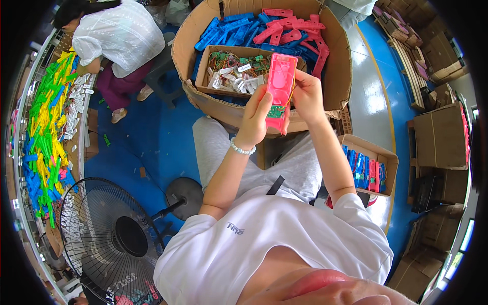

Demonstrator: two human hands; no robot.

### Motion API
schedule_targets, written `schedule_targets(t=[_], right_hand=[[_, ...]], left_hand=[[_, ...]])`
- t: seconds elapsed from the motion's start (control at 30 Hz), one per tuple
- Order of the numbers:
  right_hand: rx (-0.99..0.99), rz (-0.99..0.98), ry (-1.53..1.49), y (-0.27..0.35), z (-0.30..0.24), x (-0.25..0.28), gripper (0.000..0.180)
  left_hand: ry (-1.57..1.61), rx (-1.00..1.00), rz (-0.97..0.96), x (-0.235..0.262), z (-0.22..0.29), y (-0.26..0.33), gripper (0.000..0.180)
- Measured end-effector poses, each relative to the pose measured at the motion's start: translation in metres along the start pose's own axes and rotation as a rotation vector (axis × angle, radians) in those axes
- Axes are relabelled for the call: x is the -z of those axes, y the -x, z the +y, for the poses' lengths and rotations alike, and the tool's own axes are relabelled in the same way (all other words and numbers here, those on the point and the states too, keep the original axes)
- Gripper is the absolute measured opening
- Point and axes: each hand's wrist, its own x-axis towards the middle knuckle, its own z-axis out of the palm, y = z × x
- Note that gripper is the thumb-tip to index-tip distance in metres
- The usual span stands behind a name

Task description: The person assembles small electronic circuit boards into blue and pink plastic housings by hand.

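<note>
Both my hands hold up a pink plastic housing shell [282, 76], its hollow side facing me, over the near edge of a big open carton. A small green circuit board [276, 111] with thin wires sits at the shell's lower end. My left hand [255, 116] grips the lower left side, thumb along its edge. At the upper right side, my right hand [308, 96] is closed on the shell's edge near a thin wire. Just beyond lies a small cardboard box with green circuit boards [260, 62], wires and white plastic parts [235, 80].
The big carton [184, 51] holds many blue shells [229, 31] and pink shells [290, 24]. At my right, a smaller carton [390, 170] contains wired blue and pink units. A standing fan [109, 239] is at lower left. Another person [119, 40] sits by a table of coloured parts [46, 127].
</note>
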Motion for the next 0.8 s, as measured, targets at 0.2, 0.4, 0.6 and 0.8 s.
schedule_targets(t=[0.2,0.4,0.6,0.8], right_hand=[[-0.237,-0.254,-0.456,0.021,-0.019,0.023,0.035],[-0.159,0.063,-0.282,0.055,-0.010,0.029,0.025],[-0.042,0.145,-0.405,0.086,-0.015,0.038,0.027],[0.020,0.573,0.048,0.157,-0.011,0.116,0.015]], left_hand=[[-0.242,-0.067,-0.009,0.014,-0.023,0.008,0.028],[-0.689,-0.331,0.005,0.008,-0.056,0.005,0.035],[-0.702,-0.437,-0.124,-0.005,-0.069,0.001,0.049],[-0.672,-0.034,-0.347,-0.033,-0.101,0.008,0.061]])
